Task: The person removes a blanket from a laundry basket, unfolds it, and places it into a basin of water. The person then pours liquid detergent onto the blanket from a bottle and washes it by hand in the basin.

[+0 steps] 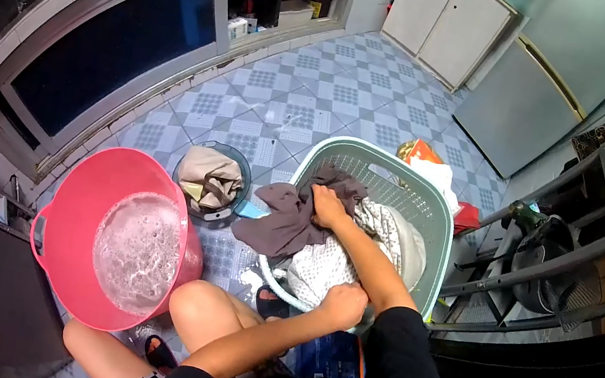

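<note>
A pale green laundry basket stands in front of me, holding a dark brown garment and a white patterned knit cloth. Part of the brown garment hangs over the basket's left rim. My right hand reaches in and is closed on a bunch of that garment. Closed in a fist, my left hand is at the basket's near side, beside the knit cloth; what it grips, if anything, is hidden.
A pink tub of foamy water stands at the left. Beyond it, a basin holds a beige cloth. A metal rack with pans is close on the right. A fridge and white cabinet are at the back.
</note>
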The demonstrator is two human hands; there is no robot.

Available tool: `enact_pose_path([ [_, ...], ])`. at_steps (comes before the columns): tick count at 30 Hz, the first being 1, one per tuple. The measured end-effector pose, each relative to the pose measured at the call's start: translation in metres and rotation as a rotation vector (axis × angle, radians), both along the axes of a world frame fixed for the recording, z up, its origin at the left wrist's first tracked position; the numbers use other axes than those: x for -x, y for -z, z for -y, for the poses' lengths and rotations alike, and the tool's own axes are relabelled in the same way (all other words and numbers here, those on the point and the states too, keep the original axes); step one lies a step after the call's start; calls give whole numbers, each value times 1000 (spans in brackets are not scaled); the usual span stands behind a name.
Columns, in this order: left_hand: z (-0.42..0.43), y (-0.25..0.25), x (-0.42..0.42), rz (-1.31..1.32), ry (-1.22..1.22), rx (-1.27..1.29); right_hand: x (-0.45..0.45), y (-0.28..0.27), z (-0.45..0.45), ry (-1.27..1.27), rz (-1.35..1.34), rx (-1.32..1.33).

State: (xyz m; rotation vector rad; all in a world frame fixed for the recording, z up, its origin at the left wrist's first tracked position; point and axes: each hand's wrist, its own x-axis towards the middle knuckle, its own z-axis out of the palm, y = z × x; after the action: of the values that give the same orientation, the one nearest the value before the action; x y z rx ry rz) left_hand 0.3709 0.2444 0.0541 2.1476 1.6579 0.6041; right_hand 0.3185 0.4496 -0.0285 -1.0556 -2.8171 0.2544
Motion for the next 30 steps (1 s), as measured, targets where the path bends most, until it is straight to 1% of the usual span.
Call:
enact_pose_path([
  [2, 0, 6, 2, -25, 32, 6, 4, -3, -5, 33, 207, 213],
  [4, -1, 11, 3, -51, 70, 2, 11, -13, -8, 71, 250, 203],
  [6, -1, 13, 5, -50, 25, 19, 16, -23, -19, 11, 432, 247],
  [7, -2, 9, 6, -60, 55, 10, 16, -25, -19, -77, 478, 201],
  [8, -1, 4, 5, -30, 15, -19, 13, -26, -16, -155, 525, 158],
  [9, -1, -3, 2, 7, -17, -46, 8, -14, -15, -240, 494, 12],
  [10, 0, -7, 4, 42, 11, -39, 6, -17, -11, -273, 488, -31],
  [11, 0, -11, 3, 63, 0, -20, -5, -20, -7, -323, 405, -97],
  [12, 0, -13, 4, 78, -18, 0, -11, -20, -10, -283, 409, -94],
  [13, -1, -13, 6, 106, 3, 69, -11, -21, -15, -338, 406, -84],
  [14, -2, -13, 7, 100, 24, 63, -12, -21, -19, -405, 399, -75],
  [15, -2, -12, 8, 88, 38, 61, -15, -39, -15, -390, 395, -75],
  [16, -1, -12, 8, 81, 49, 60, -18, -78, -5, -381, 406, -49],
  [17, -2, -12, 9, 35, 76, 78, -23, -102, -2, -375, 421, -21],
  [18, 0, -12, 8, 37, 83, 80, -29, -108, -9, -329, 353, -60],
  [19, 1, -12, 9, 37, 75, 64, -38, -126, -13, -278, 314, -70],
  [20, 0, -13, 9, 36, 67, 44, -46, -150, -15, -169, 285, 14],
  [21, 0, -15, 9, 20, 60, 84, -57, -183, -14, -75, 189, 101],
  [22, 1, -15, 8, 19, 60, 82, -71, -193, -26, -31, 29, 102],
  [23, 0, -13, 8, 51, 37, 44, -78, -211, -36, 86, 14, 170],
  [24, 0, -11, 8, 83, 10, 5, -87, -230, -44, 173, -57, 253],
  [25, 0, -10, 8, 82, 0, 5, -100, -222, -71, 257, -203, 381],
  [26, 0, -9, 8, 79, -3, 6, -109, -245, -65, 445, -267, 487],
  [27, 1, -9, 8, 76, -2, 5, -119, -268, -51, 516, -410, 689],
  [28, 2, -10, 9, 76, -1, 1, -128, -284, -37, 584, -444, 777],
  [30, 2, -13, 9, 104, 6, 39, -151, -270, -37, 630, -621, 982],
])
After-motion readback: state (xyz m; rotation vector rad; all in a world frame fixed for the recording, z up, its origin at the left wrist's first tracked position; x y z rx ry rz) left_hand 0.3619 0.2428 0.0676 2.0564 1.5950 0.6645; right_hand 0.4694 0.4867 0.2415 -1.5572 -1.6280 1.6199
